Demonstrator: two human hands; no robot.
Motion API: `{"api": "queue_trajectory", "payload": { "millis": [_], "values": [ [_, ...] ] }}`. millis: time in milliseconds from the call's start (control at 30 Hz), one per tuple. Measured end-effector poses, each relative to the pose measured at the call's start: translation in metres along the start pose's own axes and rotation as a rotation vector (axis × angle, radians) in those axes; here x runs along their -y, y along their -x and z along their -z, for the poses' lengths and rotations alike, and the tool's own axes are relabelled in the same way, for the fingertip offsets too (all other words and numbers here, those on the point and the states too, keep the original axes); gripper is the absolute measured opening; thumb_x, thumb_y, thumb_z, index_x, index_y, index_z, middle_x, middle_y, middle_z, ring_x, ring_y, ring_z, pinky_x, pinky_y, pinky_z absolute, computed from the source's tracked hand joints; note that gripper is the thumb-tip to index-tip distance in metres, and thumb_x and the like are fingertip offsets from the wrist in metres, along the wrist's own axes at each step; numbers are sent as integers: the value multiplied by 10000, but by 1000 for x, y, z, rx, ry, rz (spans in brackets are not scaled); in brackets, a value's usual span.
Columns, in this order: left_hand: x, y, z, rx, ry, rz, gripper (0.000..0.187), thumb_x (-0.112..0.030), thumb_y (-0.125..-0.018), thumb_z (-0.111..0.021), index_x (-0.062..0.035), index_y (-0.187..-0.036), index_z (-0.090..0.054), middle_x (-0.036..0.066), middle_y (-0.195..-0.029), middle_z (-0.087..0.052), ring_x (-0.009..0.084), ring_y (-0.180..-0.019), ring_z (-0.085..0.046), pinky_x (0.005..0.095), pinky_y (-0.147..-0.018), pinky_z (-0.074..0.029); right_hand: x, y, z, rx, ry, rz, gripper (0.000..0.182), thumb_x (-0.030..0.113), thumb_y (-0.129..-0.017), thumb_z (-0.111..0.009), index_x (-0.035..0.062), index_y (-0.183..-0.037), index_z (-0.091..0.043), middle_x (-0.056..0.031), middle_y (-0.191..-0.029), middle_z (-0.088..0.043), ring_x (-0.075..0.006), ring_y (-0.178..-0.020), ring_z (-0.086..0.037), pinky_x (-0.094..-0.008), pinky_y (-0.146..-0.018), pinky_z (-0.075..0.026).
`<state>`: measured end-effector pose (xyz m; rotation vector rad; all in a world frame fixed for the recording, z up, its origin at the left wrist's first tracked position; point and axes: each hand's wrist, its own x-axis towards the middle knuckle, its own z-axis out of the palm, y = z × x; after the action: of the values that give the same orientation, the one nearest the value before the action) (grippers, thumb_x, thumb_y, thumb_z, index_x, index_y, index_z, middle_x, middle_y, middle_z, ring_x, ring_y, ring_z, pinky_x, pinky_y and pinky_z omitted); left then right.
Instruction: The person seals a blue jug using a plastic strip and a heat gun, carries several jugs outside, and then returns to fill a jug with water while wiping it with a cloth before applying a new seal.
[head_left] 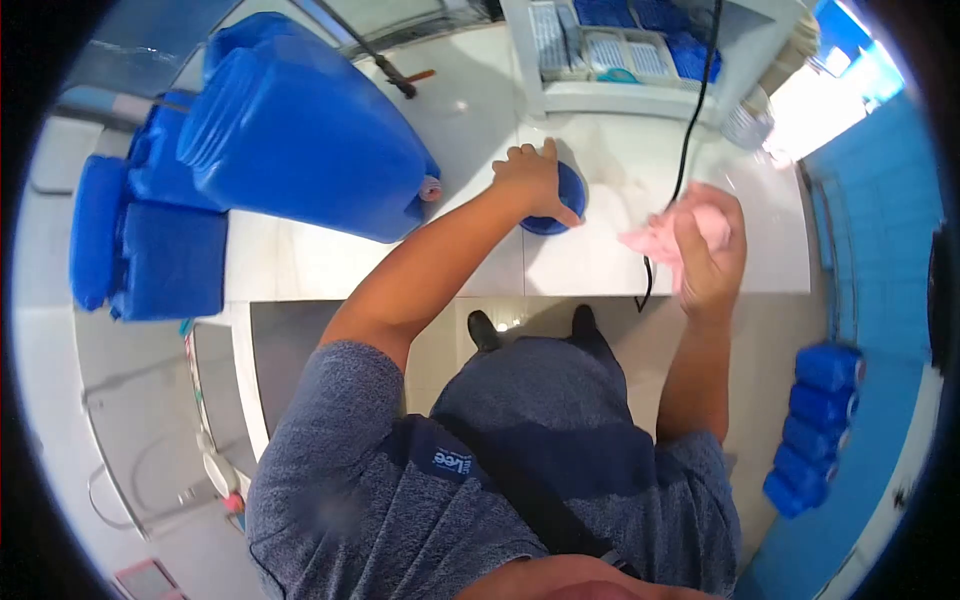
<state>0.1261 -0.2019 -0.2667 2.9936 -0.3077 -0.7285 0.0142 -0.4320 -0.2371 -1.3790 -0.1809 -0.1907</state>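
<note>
At the middle of the white counter stands a small round blue container (572, 188), seen from above. My left hand (530, 183) lies over its left side, fingers toward the far rim and thumb across the near part, holding it. The palm hides part of the container. To the right, my right hand (715, 250) is closed around a crumpled pink cloth (660, 240), lifted above the counter near its front edge. Part of the cloth sticks out to the left of the fingers. A black cable (685, 150) runs down just behind the cloth.
A large blue jerrycan (310, 130) lies on the counter (480, 270) at left, beside more blue jerrycans (175, 255). A shelf (640, 100) with blue and white packs stands at the back. Several blue containers (815, 430) sit on the floor at right, by a blue wall.
</note>
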Motion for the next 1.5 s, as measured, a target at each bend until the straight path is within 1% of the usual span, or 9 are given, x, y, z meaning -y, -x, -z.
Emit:
{"api": "queue_trajectory", "payload": {
  "millis": [200, 367, 433, 533, 767, 800, 1067, 1300, 1500],
  "values": [
    [20, 16, 21, -68, 136, -115, 809, -540, -682, -844, -5, -1239, -603, 202, -1054, -677, 317, -993, -683, 387, -860, -542, 7, -17, 17, 15, -556, -42, 659, -112, -794, -409, 61, -1414, -272, -180, -1199, -532, -235, -1020, -571, -334, -746, -548],
    [-1, 69, 24, -120, 1500, -258, 479, -345, -881, -748, -27, -1215, -619, 107, -1092, -700, 197, -913, -704, 352, -802, -578, 3, -34, -34, 190, -41, 430, 582, -62, -922, -582, 81, -1347, -210, -168, -1174, -561, -196, -1032, -593, -310, -745, -539],
    [-14, 81, 21, -160, 1994, -539, 440, -320, -963, -653, -51, -1300, -564, 99, -1226, -654, 201, -1096, -655, 377, -964, -536, 23, -52, -67, 195, 174, 716, 483, -63, -850, -661, 59, -1270, -456, -169, -1243, -540, -295, -1043, -593, -382, -870, -509],
    [-43, 100, 41, -261, 2324, -541, 812, -724, -945, -379, -79, -1432, -452, 124, -1452, -495, 274, -1334, -494, 447, -1131, -391, 30, -104, -82, 301, 443, 868, 307, 45, -720, -735, 131, -1010, -681, -78, -999, -665, -320, -938, -622, -404, -826, -505],
    [-29, 128, 55, -542, 2233, -487, 883, -763, -921, -352, -97, -1499, -375, 130, -1463, -494, 304, -1325, -489, 476, -1136, -376, 35, -78, -122, 239, 514, 1094, 228, 148, -724, -703, 149, -951, -692, -76, -1039, -661, -314, -968, -627, -433, -839, -513],
    [-13, 122, 45, -257, 2378, -574, 893, -757, -928, -336, -78, -1506, -365, 136, -1481, -479, 313, -1363, -452, 494, -1155, -345, 37, -95, -115, 179, 602, 1005, 264, 122, -712, -720, 138, -973, -688, -83, -1073, -654, -308, -1007, -618, -448, -879, -497],
    [0, 132, 43, -120, 2356, -776, 731, -661, -986, -380, -126, -1484, -372, 90, -1447, -486, 260, -1347, -467, 433, -1126, -395, 51, -105, -142, 266, 720, 1160, 271, 156, -818, -671, 136, -1088, -668, -91, -1151, -621, -322, -1081, -576, -459, -949, -434],
    [18, 127, 45, -298, 2125, -817, 732, -616, -942, -534, -69, -1414, -416, 108, -1355, -538, 245, -1254, -548, 416, -1042, -477, 71, -109, -148, 531, 610, 1058, 269, 208, -924, -605, 88, -1160, -647, -112, -1097, -611, -362, -1041, -555, -456, -932, -418],
    [1, 129, 61, -851, 2220, -706, 416, -215, -948, -614, -6, -1299, -536, 143, -1214, -650, 289, -1118, -639, 483, -1008, -496, -2, -67, -165, -160, 307, 546, 413, 198, -1028, -502, -62, -1331, -398, -247, -1286, -483, -389, -1209, -493, -466, -1024, -391]
  ]
}}
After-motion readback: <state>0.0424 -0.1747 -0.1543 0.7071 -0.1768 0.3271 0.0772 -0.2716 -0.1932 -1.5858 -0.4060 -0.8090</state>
